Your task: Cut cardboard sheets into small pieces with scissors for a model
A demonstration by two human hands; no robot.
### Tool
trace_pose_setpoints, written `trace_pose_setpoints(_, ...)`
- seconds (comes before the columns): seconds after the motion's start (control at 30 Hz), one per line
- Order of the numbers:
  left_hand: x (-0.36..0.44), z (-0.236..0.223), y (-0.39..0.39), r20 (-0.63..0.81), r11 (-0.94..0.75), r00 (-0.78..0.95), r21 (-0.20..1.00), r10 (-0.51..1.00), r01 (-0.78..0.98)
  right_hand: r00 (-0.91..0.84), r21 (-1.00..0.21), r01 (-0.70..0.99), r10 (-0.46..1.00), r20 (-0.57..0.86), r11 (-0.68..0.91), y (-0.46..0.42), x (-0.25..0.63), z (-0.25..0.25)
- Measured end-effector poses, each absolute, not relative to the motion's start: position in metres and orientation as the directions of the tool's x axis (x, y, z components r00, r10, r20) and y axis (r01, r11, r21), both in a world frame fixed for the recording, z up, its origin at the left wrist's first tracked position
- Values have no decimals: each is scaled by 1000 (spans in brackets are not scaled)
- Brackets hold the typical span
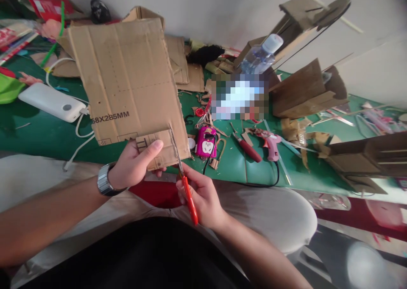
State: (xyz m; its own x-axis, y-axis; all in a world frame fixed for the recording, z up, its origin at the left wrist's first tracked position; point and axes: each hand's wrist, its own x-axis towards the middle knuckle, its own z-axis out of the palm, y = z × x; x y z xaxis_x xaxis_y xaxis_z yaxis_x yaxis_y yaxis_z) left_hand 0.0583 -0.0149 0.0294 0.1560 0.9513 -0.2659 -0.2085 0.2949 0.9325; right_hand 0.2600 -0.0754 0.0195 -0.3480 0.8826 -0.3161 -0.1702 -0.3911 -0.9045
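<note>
Cardboard sheet (pixel 127 77), the wide one, sits above the near part of the green table (pixel 47 140), just right of a white power bank (pixel 52 102); it looks light and fairly stiff, likely to bend along its faint lines, so its long side edges seem the best hold. In front of its lower right part, the left hand (pixel 136 164) pinches a small cardboard piece (pixel 160 153) under the thumb; I cannot tell whether the fingers behind also clasp the sheet. That piece should be dry, not slippery, and easily creased, so a flat grip at its left end, clear of the blades, suits it. Scissors (pixel 190 200) run along its right side, their orange-red handles gripped by the right hand (pixel 203 198).
</note>
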Motion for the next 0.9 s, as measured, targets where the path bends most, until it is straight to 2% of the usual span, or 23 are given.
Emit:
trace_pose_setpoints(0.27, 55, 28, -18, -233, 276, 211, 939, 949, -203, -364, -859, -249, 865, -345, -447, -77, 259, 23)
trace_pose_setpoints(0.4, 54, 33, -19, -180, 219, 205, 958, 962, -186, -404, -845, -298, 861, -309, -443, -77, 262, 24)
trace_pose_setpoints(0.7, 58, 40, -28, -128, 163, 188, 969, 974, -183, -538, -852, -263, 802, -259, -452, -79, 261, 29)
trace_pose_setpoints(0.9, 60, 43, -26, -138, 164, 129, 962, 982, -219, -537, -884, -238, 813, -226, -403, -82, 262, 32)
